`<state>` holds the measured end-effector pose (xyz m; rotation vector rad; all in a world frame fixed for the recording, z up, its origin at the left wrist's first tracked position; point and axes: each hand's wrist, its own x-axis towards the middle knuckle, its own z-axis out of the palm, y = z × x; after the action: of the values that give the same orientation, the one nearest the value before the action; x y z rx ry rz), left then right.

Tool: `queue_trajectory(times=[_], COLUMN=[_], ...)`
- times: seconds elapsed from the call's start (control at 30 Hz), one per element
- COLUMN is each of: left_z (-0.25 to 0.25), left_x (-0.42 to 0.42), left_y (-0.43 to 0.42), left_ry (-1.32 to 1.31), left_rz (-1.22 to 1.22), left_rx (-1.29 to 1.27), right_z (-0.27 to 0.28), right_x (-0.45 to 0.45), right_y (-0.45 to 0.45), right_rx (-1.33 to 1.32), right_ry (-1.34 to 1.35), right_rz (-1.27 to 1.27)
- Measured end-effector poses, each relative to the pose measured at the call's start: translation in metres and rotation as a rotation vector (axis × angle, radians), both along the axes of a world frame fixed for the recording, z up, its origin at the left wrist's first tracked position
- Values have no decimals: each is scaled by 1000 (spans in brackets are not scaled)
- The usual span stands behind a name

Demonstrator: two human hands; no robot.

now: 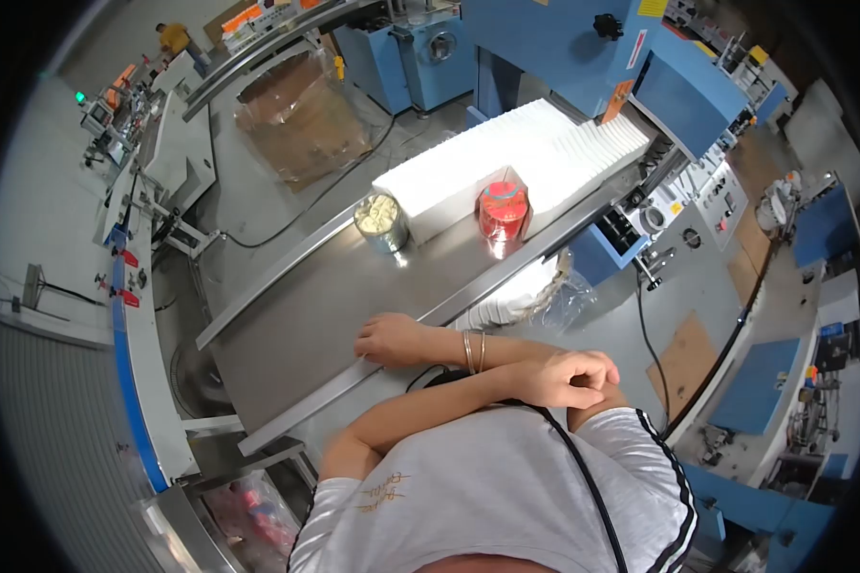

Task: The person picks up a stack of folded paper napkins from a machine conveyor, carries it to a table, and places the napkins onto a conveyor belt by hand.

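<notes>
My arms are crossed in front of my body. My left hand [569, 378] rests on my bent right arm near the elbow, its fingers curled over it. My right hand [390, 339] lies loosely closed on the near rail of the metal table [325, 315], with two thin bangles [474, 351] on the wrist. Neither hand holds a loose object. Farther up the table stand a shiny round tin [384, 239] filled with pale yellow pieces and a red container [503, 208] under clear plastic. Both sit against a long row of white sheets [468, 162] standing on edge.
A blue machine [564, 57] stands at the table's far end. Beyond the far rail is a plastic-lined carton [301, 119]. A white bag [516, 291] sits below the near rail. Cables cross the floor. Another person [174, 40] is far off at upper left.
</notes>
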<state>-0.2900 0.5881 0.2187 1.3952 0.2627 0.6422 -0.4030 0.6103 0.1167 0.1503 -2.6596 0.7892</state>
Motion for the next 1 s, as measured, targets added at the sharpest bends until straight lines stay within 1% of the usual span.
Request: queue_trajectory(times=[0.03,0.07,0.17,0.2,0.3,0.37,0.4,0.5,0.6,0.67,0.77,0.87,0.9,0.97,1.0], left_z=[6,13,-1,-1,-1,-1,-1,-6,-15,-11,-9,-28,-30,-35,-37], left_x=[5,6,17,18,19,18,18,16,18,16,9,6,5,6,8], left_y=[4,9,33,39,49,55,57,59,55,51,42,20,15,4,-1], left_ry=[-55,27,-10,-4,36,90,104,130,128,140,198,12,-3,-44,-33], left_rz=[61,84,25,14,-28,-64,-84,-162,-265,-315,-318,-269,-303,-369,-368], left_rx=[-62,-118,-4,-27,-84,-86,-75,-54,-57,-42,64,-147,-180,-246,-204], right_z=[-4,-9,-14,-16,-30,-36,-31,-15,-21,-24,-23,-27,-27,-27,-24], right_x=[5,10,22,24,25,26,27,29,25,24,21,16,15,15,16], right_y=[9,18,34,37,44,46,47,42,43,44,44,41,39,36,32], right_rx=[-11,-22,-108,-147,-273,-455,-544,-646,-724,-726,-730,-704,-692,-584,-532], right_ry=[-30,-65,-219,-276,-146,-158,-162,-192,-145,-133,-109,-44,-17,5,9], right_rz=[-5,-7,-23,-32,-22,-41,-52,-236,-307,-353,-428,-501,-525,-588,-612])
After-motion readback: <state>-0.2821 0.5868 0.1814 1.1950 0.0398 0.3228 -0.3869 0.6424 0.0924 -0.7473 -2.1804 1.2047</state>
